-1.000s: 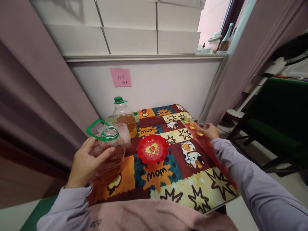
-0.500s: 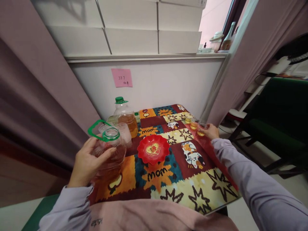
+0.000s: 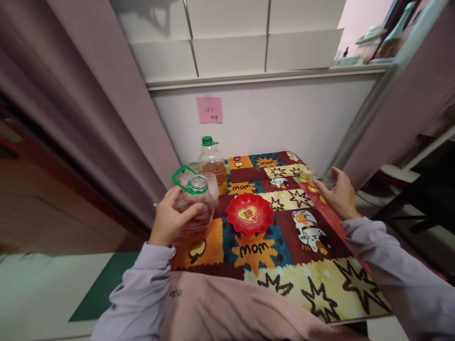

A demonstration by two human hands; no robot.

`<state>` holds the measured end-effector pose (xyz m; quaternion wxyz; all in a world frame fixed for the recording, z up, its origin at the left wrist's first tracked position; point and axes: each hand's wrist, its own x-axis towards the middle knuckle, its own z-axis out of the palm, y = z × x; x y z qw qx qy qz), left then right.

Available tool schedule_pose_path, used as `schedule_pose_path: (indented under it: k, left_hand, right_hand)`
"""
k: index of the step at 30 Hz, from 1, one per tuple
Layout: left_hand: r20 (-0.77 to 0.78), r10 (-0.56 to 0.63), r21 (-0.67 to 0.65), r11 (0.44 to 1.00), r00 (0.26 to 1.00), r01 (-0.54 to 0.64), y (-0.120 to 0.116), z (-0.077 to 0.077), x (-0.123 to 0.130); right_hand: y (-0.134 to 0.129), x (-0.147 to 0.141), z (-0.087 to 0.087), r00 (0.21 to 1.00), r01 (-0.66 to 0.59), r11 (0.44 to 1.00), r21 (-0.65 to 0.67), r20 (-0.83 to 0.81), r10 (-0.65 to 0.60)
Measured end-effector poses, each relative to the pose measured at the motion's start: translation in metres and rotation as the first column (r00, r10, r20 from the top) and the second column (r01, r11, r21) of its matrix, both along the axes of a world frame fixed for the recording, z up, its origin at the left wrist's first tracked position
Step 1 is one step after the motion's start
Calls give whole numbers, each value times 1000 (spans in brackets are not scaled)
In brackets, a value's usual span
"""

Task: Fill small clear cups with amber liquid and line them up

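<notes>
My left hand (image 3: 174, 215) is closed around the side of an uncapped clear plastic jug (image 3: 204, 213) with a green handle and amber liquid inside. The jug stands upright at the table's left side. At the far right, my right hand (image 3: 339, 196) has its thumb and fingers spread beside small clear cups (image 3: 312, 186) of yellowish liquid. It partly hides the nearest cup, and whether it touches one is hard to tell. A stack of clear plastic cups (image 3: 213, 189) is behind the held jug.
A second jug (image 3: 219, 177) with a green cap stands near the wall. On the patterned table mat (image 3: 256, 248) lies a red scalloped dish (image 3: 233, 215). A pink note (image 3: 209, 110) is stuck to the wall. Curtains (image 3: 117, 94) flank the table, and bottles stand on the right sill.
My right hand's fingers have opened from the nearest small cup. My left hand stays on the jug. The whole view has shifted, so things appear farther right.
</notes>
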<state>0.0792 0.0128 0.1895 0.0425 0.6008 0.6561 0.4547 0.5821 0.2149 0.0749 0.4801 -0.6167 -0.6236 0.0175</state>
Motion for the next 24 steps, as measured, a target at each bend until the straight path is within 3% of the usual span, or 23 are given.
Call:
schedule_pose_path:
  k: [4,9,13,18,24]
  left_hand:
    - [31,-38,-2,999,999,38,-4,1,3]
    - [30,-48,37,998,998,47,-8,1,2]
    - [33,-78,61,995,996,76,-9,2,5]
    - [36,-121,113,987,992,116,-10,-1,6]
    - [31,-116,163,981,993,109,-9,-11,-2]
  right_hand:
    - [-27,-63,30,954,-298,949,101,22,298]
    - [-56,-152,60,818,-572,814,96,-8,575]
    - [-56,-224,80,687,-726,686,43,71,723]
    - [-39,-298,98,588,-734,650,-196,297,753]
    - [-33,-339,103,434,-607,666,-434,521,735]
